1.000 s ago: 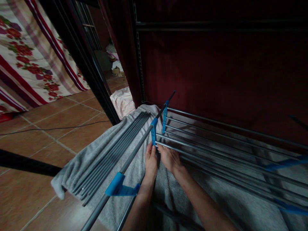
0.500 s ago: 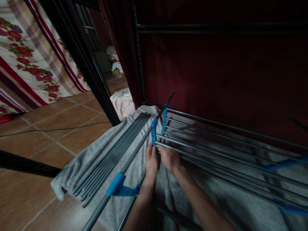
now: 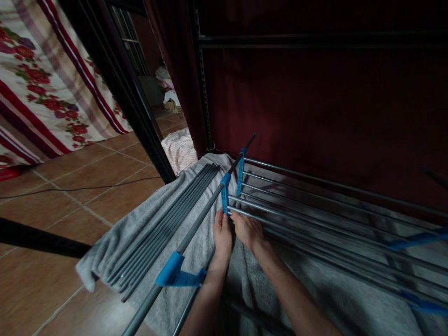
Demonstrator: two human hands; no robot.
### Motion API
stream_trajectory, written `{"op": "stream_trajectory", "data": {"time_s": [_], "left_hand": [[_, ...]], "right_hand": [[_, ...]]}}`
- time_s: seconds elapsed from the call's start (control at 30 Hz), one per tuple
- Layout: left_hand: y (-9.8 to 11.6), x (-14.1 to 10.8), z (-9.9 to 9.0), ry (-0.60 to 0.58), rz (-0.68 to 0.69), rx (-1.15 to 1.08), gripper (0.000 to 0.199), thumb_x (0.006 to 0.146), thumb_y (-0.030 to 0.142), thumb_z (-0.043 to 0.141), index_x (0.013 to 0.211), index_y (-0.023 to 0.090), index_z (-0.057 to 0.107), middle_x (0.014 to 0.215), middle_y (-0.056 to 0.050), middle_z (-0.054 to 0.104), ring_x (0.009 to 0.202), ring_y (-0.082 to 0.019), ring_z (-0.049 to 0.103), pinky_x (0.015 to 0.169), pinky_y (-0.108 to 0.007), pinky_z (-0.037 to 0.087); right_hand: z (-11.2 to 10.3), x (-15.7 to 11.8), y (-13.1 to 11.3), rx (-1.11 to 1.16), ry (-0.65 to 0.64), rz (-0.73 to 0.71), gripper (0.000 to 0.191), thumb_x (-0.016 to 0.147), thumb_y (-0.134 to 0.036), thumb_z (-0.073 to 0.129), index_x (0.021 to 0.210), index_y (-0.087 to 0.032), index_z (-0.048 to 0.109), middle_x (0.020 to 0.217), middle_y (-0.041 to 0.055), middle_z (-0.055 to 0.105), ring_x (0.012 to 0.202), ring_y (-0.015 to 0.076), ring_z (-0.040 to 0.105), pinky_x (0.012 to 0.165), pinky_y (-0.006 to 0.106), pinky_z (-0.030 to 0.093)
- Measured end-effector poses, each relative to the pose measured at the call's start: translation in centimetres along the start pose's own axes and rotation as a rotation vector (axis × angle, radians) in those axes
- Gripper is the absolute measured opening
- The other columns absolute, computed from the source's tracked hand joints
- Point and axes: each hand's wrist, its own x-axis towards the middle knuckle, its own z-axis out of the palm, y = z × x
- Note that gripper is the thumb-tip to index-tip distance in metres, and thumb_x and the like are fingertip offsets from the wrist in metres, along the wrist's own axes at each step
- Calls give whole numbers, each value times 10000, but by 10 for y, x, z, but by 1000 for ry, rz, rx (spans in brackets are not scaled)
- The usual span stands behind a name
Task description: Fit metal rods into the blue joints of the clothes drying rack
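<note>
Thin metal rods (image 3: 301,213) run rightward from blue plastic brackets on a thicker grey pole (image 3: 201,217). My left hand (image 3: 222,233) pinches the lower end of the middle blue bracket (image 3: 225,192). Just right of it, my right hand (image 3: 247,229) has its fingers closed around the end of a rod beside that bracket. Another blue bracket (image 3: 241,173) stands farther back, and a larger one (image 3: 175,273) sits nearer on the pole. My fingertips are partly hidden behind the bracket and rods.
Several loose grey rods (image 3: 168,224) lie side by side on a grey blanket (image 3: 105,249) at the left. A black metal post (image 3: 129,102) rises at the left, and a dark red curtain (image 3: 315,116) hangs behind. A cable (image 3: 80,189) crosses the tiled floor.
The whole view has shifted very slightly. Both hands stay at the same bracket and rod end, with no clear change in their hold.
</note>
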Motion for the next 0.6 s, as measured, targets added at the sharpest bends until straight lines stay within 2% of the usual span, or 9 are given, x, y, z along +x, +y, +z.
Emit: {"op": "stream_trajectory", "data": {"time_s": [0.13, 0.3, 0.47, 0.6], "left_hand": [[2, -1, 0, 16, 53, 54, 452, 947, 514, 584, 1248, 190, 677, 1256, -106, 706, 1214, -236, 636, 1135, -400, 420], [2, -1, 0, -10, 40, 43, 448, 951, 510, 578, 1252, 192, 677, 1272, -106, 702, 1220, -236, 634, 1141, -401, 417], [6, -2, -1, -16, 22, 33, 432, 952, 470, 583, 1277, 198, 663, 1294, -103, 692, 1250, -230, 619, 1167, -401, 394], [20, -6, 0, 2, 19, 41, 385, 929, 429, 620, 1247, 223, 685, 1346, -95, 670, 1310, -244, 583, 1201, -410, 356]], "right_hand": [[1, 1, -2, -20, -12, 11, 387, 1064, -304, 342, 1347, -304, 606, 1150, 45, 757, 1011, 181, 710, 840, 289, 530], [4, 1, -3, -61, 44, 4, 421, 1067, -294, 302, 1370, -253, 591, 1124, 90, 753, 991, 211, 711, 841, 319, 540], [9, -4, -3, -74, 109, -72, 426, 1063, -242, 306, 1398, -207, 568, 1256, 96, 714, 1128, 214, 666, 990, 346, 508], [12, -28, -5, -61, 243, -166, 453, 1047, -180, 325, 1461, -158, 507, 1447, 102, 599, 1318, 216, 547, 1121, 363, 424]]}}
